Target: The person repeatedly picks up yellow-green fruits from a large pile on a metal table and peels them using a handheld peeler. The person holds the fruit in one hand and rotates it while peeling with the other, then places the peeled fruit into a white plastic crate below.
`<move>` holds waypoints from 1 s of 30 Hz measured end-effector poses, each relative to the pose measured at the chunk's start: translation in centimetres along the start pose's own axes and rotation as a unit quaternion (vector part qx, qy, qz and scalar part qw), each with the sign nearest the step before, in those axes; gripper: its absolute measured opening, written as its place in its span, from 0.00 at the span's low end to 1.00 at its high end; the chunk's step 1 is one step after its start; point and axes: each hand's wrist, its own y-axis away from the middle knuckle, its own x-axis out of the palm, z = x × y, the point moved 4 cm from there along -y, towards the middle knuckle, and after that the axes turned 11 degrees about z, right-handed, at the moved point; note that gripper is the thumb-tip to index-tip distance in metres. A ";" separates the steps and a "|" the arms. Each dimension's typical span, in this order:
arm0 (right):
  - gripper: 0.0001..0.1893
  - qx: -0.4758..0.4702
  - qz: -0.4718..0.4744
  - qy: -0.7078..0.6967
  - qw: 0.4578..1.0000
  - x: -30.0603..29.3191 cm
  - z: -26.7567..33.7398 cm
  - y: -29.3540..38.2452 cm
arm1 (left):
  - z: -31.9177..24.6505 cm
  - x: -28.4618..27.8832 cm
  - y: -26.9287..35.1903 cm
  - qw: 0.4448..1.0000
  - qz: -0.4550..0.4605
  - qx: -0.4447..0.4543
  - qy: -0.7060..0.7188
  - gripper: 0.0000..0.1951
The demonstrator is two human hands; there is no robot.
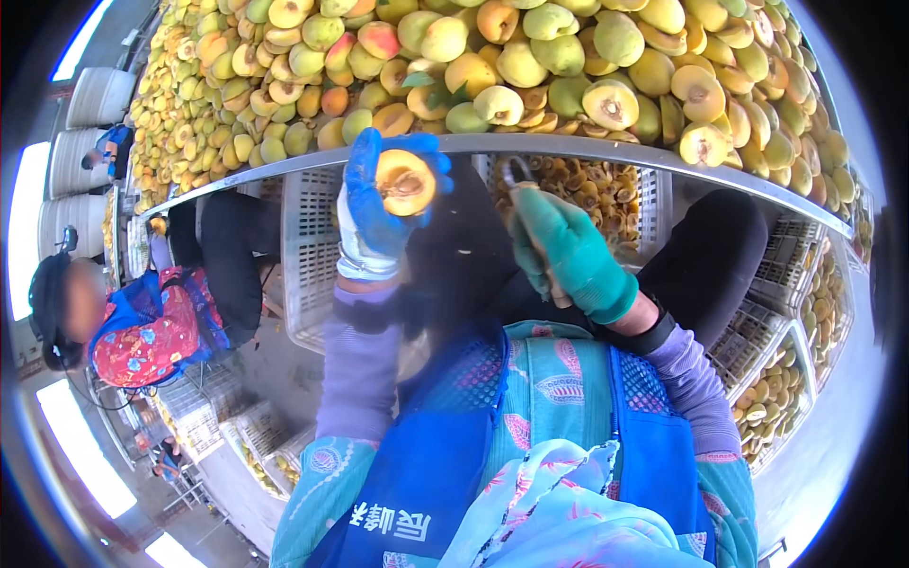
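My left hand [376,206], in a blue-coated glove, cups a halved yellow peach [405,182] with its cut face turned up. A brown hollow or stone shows at the middle of that face; which one I cannot tell. In a green glove, my right hand [572,255] grips a pitting tool [520,172] by its pale handle. The tool's curved metal end points away from me, apart from the peach. Below it stands a plastic crate [655,206] holding many brown-centred peach pieces [593,192].
Beyond a metal table rim [497,144] lies a wide heap of whole and halved peaches [440,64]. A white crate [309,255] stands at left. Stacked crates of peach halves [770,390] are at right. A co-worker [156,326] sits at left near white tubs [85,163].
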 end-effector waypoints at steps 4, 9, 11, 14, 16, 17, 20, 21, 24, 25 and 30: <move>0.19 -0.097 0.004 0.169 0.981 1.5 0.3 -1.1 | 2.1 1.7 -0.3 0.997 0.019 0.078 -0.010 0.30; 0.19 -0.073 0.029 0.167 0.983 2.3 -0.5 -1.4 | 2.1 3.8 0.1 0.996 0.021 0.076 -0.046 0.29; 0.20 0.027 0.083 0.065 0.994 2.9 -0.7 -1.0 | 2.1 5.0 0.3 0.997 -0.002 0.072 -0.010 0.29; 0.23 0.103 0.266 -0.307 0.908 3.5 -2.2 -1.1 | 2.7 5.7 0.0 0.998 0.039 0.038 -0.010 0.29; 0.24 0.094 0.365 -0.491 0.786 3.7 -2.0 -1.0 | 2.7 5.7 -0.1 0.989 0.111 0.082 -0.047 0.29; 0.24 0.082 0.386 -0.511 0.764 3.7 -1.9 -0.9 | 3.5 5.7 -0.2 0.995 0.084 0.045 0.031 0.28; 0.23 0.042 0.458 -0.551 0.697 3.3 -2.2 -1.0 | 6.3 5.5 -0.8 0.958 0.038 -0.029 0.283 0.24; 0.24 0.034 0.436 -0.556 0.706 2.8 -2.4 -0.7 | 5.6 5.1 -0.4 0.994 0.009 0.036 0.103 0.24; 0.24 -0.004 0.411 -0.566 0.715 0.8 -0.7 2.0 | 3.1 1.6 1.7 0.984 -0.101 0.129 -0.068 0.23; 0.25 -0.035 0.405 -0.571 0.714 -0.3 0.0 3.0 | 3.0 -2.6 2.4 0.976 -0.149 0.088 0.131 0.23; 0.23 0.031 0.065 -0.320 0.945 -4.5 -4.6 -0.5 | 1.5 -4.2 2.4 0.973 -0.191 0.121 -0.054 0.25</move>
